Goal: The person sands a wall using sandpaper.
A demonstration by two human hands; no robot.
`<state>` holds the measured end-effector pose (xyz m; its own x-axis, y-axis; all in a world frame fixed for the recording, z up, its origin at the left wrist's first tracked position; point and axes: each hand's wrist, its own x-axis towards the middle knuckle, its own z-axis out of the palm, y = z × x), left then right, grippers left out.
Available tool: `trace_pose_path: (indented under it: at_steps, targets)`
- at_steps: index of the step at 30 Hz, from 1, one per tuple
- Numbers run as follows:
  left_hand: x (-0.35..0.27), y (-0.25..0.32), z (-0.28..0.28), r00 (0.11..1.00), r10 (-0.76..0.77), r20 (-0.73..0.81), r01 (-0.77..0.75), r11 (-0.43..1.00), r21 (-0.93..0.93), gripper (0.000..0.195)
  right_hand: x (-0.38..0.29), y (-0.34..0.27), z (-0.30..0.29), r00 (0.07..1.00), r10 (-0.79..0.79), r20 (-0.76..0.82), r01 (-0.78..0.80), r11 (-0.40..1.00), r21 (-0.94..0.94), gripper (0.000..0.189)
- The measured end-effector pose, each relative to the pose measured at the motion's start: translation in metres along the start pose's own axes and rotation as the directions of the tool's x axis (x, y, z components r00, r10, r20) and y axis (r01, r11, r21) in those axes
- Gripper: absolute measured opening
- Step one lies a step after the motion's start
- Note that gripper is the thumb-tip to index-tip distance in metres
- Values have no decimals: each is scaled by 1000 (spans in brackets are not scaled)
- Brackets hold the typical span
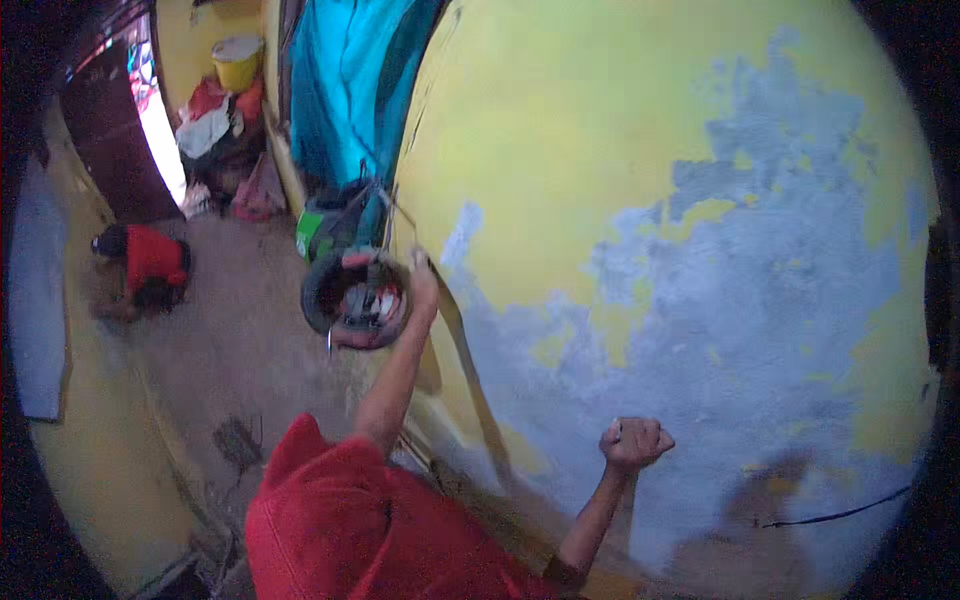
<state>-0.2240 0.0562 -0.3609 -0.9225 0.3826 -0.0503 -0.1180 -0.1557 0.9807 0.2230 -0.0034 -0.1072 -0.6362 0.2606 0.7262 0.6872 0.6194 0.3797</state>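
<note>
My right hand (637, 442) is at the lower middle, fingers curled, close in front of the wall (750, 315). Whether it holds anything is not visible. That wall is yellow paint with wide, uneven grey-blue patches. My left arm reaches forward, and my left hand (424, 281) is beside the wall's left edge and the rim of a dark round container (311, 300). Blur hides whether its fingers grip something there. Several small items, too blurred to name, lie inside the container.
A person in a red top (154, 259) is low to the floor (232, 315) at left. Beyond the container are a green and black object (319, 229) and a turquoise curtain (337, 90). A yellow bucket (237, 67) tops a pile of bags (206, 127) near a dark door (109, 127).
</note>
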Motion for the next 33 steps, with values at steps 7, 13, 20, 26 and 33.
trace_pose_path:
  at_steps: [7,13,20,26,33]
  targets:
    - [10,-4,-4,963,-218,-160,255,930,266,79,-3,0,2,994,-14,-104,5,996,-88,41]
    - [9,-7,-6,990,-14,-137,54,955,291,66,-19,7,10,977,5,214,115,832,-543,41]
    - [50,-43,-6,968,-204,-147,226,962,155,56,1,-4,3,993,-30,-110,13,988,-152,40]
    - [91,-91,-1,992,129,-17,-91,782,617,55,9,-10,-3,999,-16,-39,10,990,-143,39]
    - [52,-37,-9,978,-114,-172,98,990,-102,54,2,-5,1,998,-16,-55,9,992,-122,37]
